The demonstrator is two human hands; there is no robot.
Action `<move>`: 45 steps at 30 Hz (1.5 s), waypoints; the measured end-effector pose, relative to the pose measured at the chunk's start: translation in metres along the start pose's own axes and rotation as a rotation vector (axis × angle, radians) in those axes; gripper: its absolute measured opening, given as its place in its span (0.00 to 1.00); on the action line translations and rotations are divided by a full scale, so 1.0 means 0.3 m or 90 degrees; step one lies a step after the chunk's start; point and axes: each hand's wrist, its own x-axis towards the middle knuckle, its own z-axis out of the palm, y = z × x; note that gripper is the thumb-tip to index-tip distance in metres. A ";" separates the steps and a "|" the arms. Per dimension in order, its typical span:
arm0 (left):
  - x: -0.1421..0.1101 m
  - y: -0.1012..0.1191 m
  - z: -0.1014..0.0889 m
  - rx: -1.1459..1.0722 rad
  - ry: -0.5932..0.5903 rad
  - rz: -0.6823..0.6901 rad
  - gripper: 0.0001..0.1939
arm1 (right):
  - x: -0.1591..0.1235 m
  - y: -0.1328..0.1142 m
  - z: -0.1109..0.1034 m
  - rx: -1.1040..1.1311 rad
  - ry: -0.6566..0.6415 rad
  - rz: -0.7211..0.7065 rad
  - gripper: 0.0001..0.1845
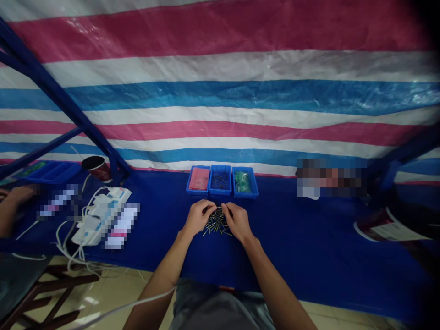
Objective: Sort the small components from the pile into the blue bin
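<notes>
- Clock centred on the heap of thin metal pieces (216, 225), loose on the blue worktop (285, 256); 12 points away from the wearer.
- Left hand (199, 217) at 9, right hand (238, 222) at 3, fingertips nearly meeting over the heap's far edge.
- Grip, both hands: thumb and fingers drawn in close. From my end I cannot tell whether either grasps a piece; too small and partly hidden.
- 11: blue left tray (197, 192), pink contents.
- 12: middle tray (220, 192), dark thin pieces inside.
- 1: right tray (246, 195), green pieces inside.
- 9, well apart: white power strip (110, 208) with cables; beyond it I see another person's hand (21, 194).
- 10: dark-topped cup (99, 172).
</notes>
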 end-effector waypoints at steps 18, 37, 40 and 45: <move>0.000 -0.002 -0.001 0.009 0.002 -0.009 0.10 | 0.007 -0.012 -0.010 0.071 -0.007 -0.018 0.12; 0.000 -0.003 -0.002 0.003 0.005 -0.011 0.10 | 0.001 0.008 -0.003 -0.007 0.000 0.007 0.19; 0.000 -0.003 -0.002 0.000 0.011 -0.016 0.11 | -0.001 0.006 -0.007 0.047 0.010 0.009 0.13; 0.000 -0.005 -0.002 -0.004 0.017 -0.024 0.11 | 0.001 0.001 -0.005 0.076 -0.003 -0.013 0.10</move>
